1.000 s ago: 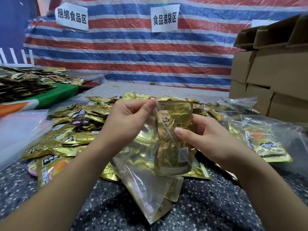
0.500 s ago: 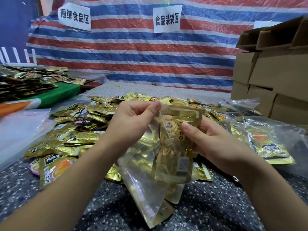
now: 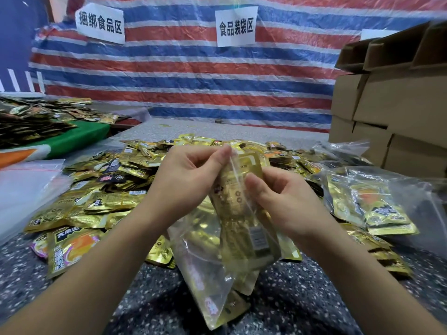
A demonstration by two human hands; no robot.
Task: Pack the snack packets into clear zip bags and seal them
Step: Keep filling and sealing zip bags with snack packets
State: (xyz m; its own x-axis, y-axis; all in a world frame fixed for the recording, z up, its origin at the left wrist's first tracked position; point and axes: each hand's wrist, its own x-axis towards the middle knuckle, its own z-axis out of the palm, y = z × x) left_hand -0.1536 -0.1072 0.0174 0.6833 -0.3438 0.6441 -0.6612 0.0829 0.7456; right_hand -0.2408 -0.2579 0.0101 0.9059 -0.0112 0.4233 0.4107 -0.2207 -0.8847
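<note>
Pinching the top edge of a clear zip bag (image 3: pixel 205 262) between thumb and curled fingers, the left hand (image 3: pixel 191 175) holds it up at the centre of the frame. The right hand (image 3: pixel 280 201) sits just beside it, fingers curled, thumb pressed on a gold snack packet (image 3: pixel 238 189) that stands upright with its lower part inside the bag and its top edge poking out above the opening. The bag hangs down toward the lower middle of the frame, over a dark speckled table (image 3: pixel 72 298).

Behind the hands, a wide heap of gold packets (image 3: pixel 108 189) spreads across the table from the left to the centre. At the right of the frame lies a filled bag (image 3: pixel 372 204) with packets inside. A flat stack of empty bags (image 3: pixel 26 184) lies at the left edge. Cardboard boxes (image 3: pixel 399 112) are stacked at the upper right, and a red, white and blue striped tarp (image 3: pixel 181 76) with white paper signs (image 3: pixel 235 27) fills the background.
</note>
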